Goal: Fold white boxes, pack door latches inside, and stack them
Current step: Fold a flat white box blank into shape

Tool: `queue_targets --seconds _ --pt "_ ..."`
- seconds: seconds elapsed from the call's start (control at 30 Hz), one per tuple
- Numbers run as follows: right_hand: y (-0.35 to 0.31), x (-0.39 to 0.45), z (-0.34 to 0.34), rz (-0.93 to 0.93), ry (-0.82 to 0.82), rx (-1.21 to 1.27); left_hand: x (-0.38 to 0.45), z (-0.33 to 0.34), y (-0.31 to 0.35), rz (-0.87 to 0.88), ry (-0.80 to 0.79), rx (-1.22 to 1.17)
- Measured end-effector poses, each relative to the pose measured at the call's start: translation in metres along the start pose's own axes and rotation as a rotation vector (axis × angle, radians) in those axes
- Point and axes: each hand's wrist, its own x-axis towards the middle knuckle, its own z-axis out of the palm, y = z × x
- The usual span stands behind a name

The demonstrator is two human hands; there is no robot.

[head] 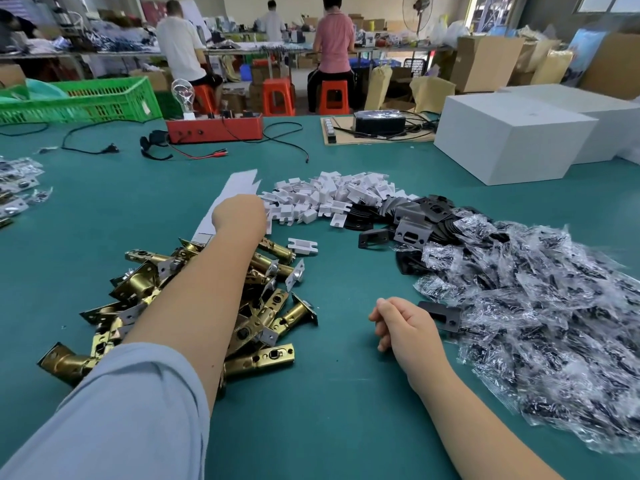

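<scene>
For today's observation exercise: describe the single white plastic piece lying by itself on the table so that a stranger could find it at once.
Start at the green table and find the heap of brass door latches under the left arm. Just beyond its far right edge lies one white plastic piece. Unlike the pile of white pieces farther back, it lies alone on bare table.

A workshop in daylight: a green table (104, 209), long benches (242, 48) behind it, orange stools (277, 97), a green crate (86, 98), cardboard boxes (485, 62), a fan (420, 5) by the bright window (609, 3).
</scene>
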Motion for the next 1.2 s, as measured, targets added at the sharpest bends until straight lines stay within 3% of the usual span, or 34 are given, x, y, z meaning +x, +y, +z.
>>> queue_targets --seconds 0.2,0.33,0.47,0.6,0.83,0.93,1.2 --pt "-0.001 -0.002 -0.001 -0.007 -0.007 -0.006 -0.012 -0.027 0.002 -0.089 0.181 -0.112" --pt "-0.003 -0.003 0.000 -0.007 -0.003 -0.049 -0.024 -0.053 -0.002 -0.055 0.301 -0.235" --pt "-0.011 -0.006 0.001 0.018 -0.014 -0.052 -0.054 -0.076 0.008 0.034 0.378 -0.556" --pt "-0.017 -0.010 -0.002 0.063 0.035 0.131 -0.103 -0.068 0.029 0.030 0.207 -1.040" --pt "-0.022 -0.036 -0.014 -0.019 -0.001 0.331 -0.182 -0.016 0.077 -0.085 -0.233 -1.590" --pt "-0.012 -0.048 -0.022 -0.054 0.008 0.295 -0.206 0.006 0.093 -0.135 -0.364 -1.688" --pt "-0.007 -0.055 -0.026 -0.252 0.021 0.171 -0.216 0.025 0.085 0.012 -0.359 -1.802"
